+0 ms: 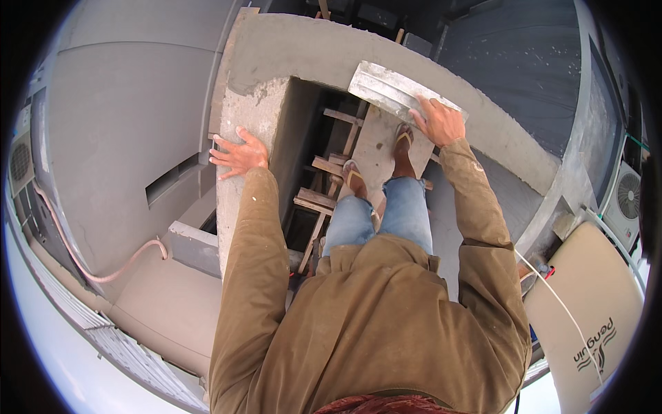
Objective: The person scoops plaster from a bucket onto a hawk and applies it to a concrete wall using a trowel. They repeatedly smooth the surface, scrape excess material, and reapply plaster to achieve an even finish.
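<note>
My left hand [241,153] rests with fingers spread on the rough top of a grey concrete ledge [252,96], beside the edge of a dark opening. My right hand [440,121] grips a long, pale, mortar-smeared finishing trowel [389,86], which lies at the freshly smoothed grey band of concrete [496,124] crossing the top of the view. Below it my sandalled feet stand on a narrow pale board [379,121] over the opening.
Wooden rungs and props [317,200] stand in the opening. A wall with a slot [117,124] and a curved hose [110,276] are at the left. Air-conditioner units [627,190] [21,162] sit at both rims. A beige tank [565,276] with a white cord is at right.
</note>
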`<state>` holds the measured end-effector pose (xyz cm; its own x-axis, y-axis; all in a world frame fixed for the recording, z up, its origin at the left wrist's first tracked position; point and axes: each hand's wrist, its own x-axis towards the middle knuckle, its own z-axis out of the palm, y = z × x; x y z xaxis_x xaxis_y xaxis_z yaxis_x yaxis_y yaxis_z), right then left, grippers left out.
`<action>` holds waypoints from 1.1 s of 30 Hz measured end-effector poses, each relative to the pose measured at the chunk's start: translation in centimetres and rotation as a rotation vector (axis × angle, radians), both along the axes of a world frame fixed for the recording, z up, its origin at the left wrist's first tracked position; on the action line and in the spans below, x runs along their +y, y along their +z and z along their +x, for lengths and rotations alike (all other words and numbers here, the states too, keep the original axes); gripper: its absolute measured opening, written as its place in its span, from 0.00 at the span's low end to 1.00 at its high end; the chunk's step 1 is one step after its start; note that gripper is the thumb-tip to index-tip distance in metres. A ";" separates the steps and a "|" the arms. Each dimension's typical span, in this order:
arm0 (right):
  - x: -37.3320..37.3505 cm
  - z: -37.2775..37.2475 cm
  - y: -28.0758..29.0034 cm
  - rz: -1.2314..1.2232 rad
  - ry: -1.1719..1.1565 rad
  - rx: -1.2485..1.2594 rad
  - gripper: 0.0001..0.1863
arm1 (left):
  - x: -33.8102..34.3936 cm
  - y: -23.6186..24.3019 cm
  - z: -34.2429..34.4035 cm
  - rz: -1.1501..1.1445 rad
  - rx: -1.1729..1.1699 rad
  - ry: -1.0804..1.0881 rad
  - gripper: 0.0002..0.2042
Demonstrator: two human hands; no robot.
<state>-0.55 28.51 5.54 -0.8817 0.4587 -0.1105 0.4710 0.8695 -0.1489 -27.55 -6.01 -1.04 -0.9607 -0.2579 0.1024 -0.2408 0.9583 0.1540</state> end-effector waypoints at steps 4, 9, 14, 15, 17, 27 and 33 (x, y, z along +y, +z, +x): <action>1.0 -0.5 0.2 0.053 -0.103 -0.061 0.24 | 0.4 0.6 0.1 0.012 -0.012 -0.004 0.37; 4.5 2.3 0.4 0.163 -0.429 -0.127 0.25 | 0.4 0.7 0.1 0.044 -0.039 -0.003 0.38; -0.9 0.3 1.6 0.037 -0.618 0.049 0.25 | 0.7 1.7 0.3 0.063 -0.054 -0.019 0.38; -3.0 -1.3 2.0 -0.034 -0.570 0.037 0.24 | 0.6 1.4 0.3 0.056 -0.049 -0.018 0.38; -6.3 -4.8 2.4 -0.133 -0.494 0.022 0.22 | 0.6 0.9 0.3 0.049 -0.036 -0.019 0.37; -2.7 3.5 0.3 -0.058 -0.817 -0.114 0.17 | 0.2 0.5 0.2 0.020 -0.016 -0.017 0.37; 3.5 17.8 -2.8 -0.019 -1.155 -0.072 0.21 | 0.4 0.6 0.1 0.020 -0.014 -0.033 0.38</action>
